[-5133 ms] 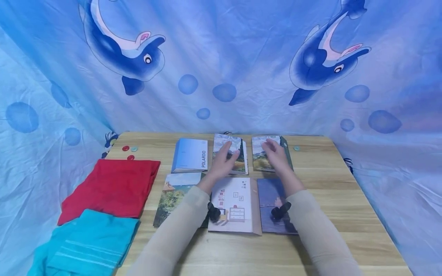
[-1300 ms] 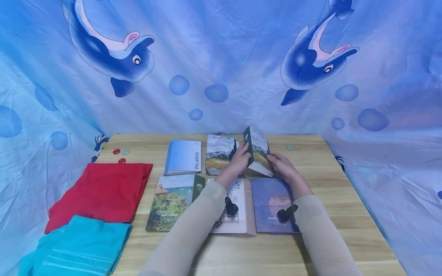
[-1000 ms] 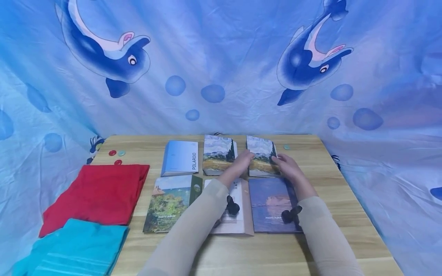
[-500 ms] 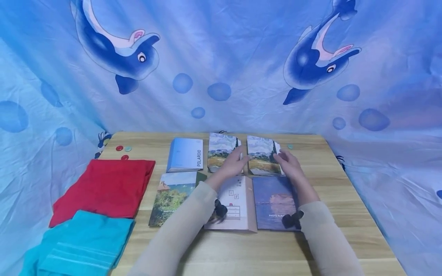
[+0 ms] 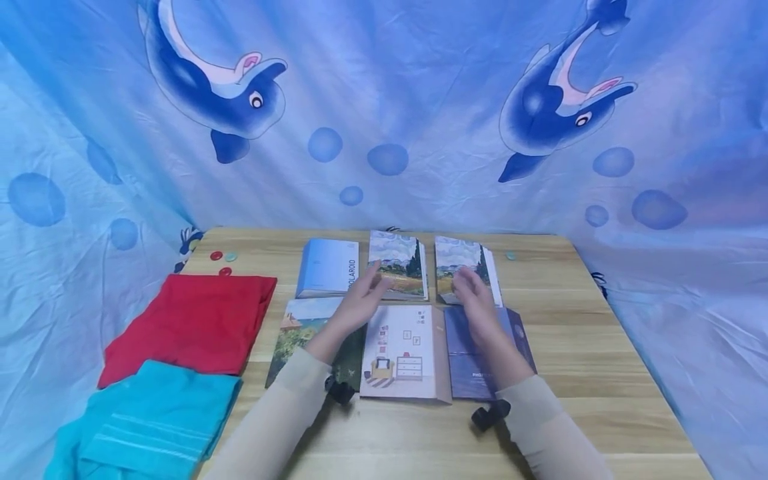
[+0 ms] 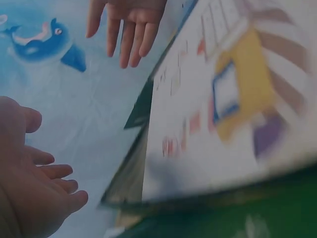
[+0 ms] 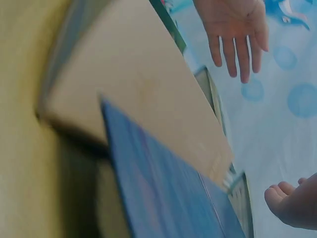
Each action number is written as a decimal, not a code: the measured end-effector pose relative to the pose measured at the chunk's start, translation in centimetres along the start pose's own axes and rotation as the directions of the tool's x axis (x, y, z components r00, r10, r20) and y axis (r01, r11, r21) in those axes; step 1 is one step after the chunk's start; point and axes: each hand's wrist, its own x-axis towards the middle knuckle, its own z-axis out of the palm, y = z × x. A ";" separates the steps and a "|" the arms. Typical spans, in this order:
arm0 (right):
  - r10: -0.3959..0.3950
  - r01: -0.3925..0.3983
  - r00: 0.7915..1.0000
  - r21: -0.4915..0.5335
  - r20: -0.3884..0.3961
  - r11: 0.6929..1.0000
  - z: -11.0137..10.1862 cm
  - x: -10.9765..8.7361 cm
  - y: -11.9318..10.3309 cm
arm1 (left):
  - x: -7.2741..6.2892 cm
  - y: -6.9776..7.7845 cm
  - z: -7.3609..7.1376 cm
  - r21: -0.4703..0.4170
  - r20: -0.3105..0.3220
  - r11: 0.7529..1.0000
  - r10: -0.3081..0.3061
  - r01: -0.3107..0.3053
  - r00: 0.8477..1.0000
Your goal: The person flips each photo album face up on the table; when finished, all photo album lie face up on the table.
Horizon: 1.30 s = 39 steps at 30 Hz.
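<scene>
Several photo albums lie in two rows. In the head view my left hand hovers with relaxed fingers over the front edge of the back middle landscape album. My right hand is above the near part of the matching back right album, whose white page edges face right. Neither hand holds anything. The blue POLAROID album is at back left. In front lie a garden-picture album, a white album with a drawn room, and a purple-blue album, partly hidden by my right forearm.
A folded red cloth and a folded turquoise cloth lie on the left of the wooden table. Red and pale green buttons sit at the back left, and one green button at the back right. A dolphin-print curtain hangs behind.
The back right album, earlier with its green spine to the right, was lifted and tilted between both hands, then laid down with page edges rightward. Both hands have released it and drawn back.
</scene>
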 end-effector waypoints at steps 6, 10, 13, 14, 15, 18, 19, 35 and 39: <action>-0.008 0.008 0.999 0.012 0.046 1.000 2.8 -1.5 0.7 | -2.5 -1.6 -2.5 -0.015 -0.047 1.000 0.015 -0.016 0.999; -0.002 0.002 0.998 0.006 0.070 1.000 4.5 -2.6 1.2 | -4.1 -2.8 -3.7 0.006 -0.107 1.000 0.019 -0.019 0.994; -0.013 0.012 0.996 0.013 0.093 1.000 5.9 -3.4 1.3 | -5.4 -3.6 -4.4 0.035 -0.147 0.999 0.004 0.001 0.989; -0.008 0.005 0.995 0.023 0.104 1.000 6.4 -3.6 1.4 | -5.9 -3.8 -4.6 0.044 -0.153 0.999 -0.006 0.013 0.988; -0.002 -0.002 0.994 0.035 0.113 0.999 7.0 -3.8 1.4 | -6.5 -4.1 -4.8 0.060 -0.158 0.998 -0.007 0.017 0.987; 0.014 -0.021 0.991 0.049 0.135 0.999 8.3 -4.3 1.7 | -8.0 -5.1 -5.2 0.102 -0.170 0.995 -0.002 0.019 0.985; 0.021 -0.028 0.990 0.051 0.141 0.998 8.7 -4.5 1.9 | -8.5 -5.4 -5.3 0.115 -0.172 0.993 0.001 0.019 0.985; 0.075 -0.106 0.933 0.070 0.352 0.992 14.5 -7.5 4.0 | -13.6 -8.2 -6.0 0.213 -0.191 0.968 -0.091 0.132 0.977; 0.076 -0.103 0.927 0.055 0.367 0.993 14.8 -7.7 4.2 | -14.4 -8.4 -6.1 0.285 -0.112 0.955 -0.050 0.081 0.992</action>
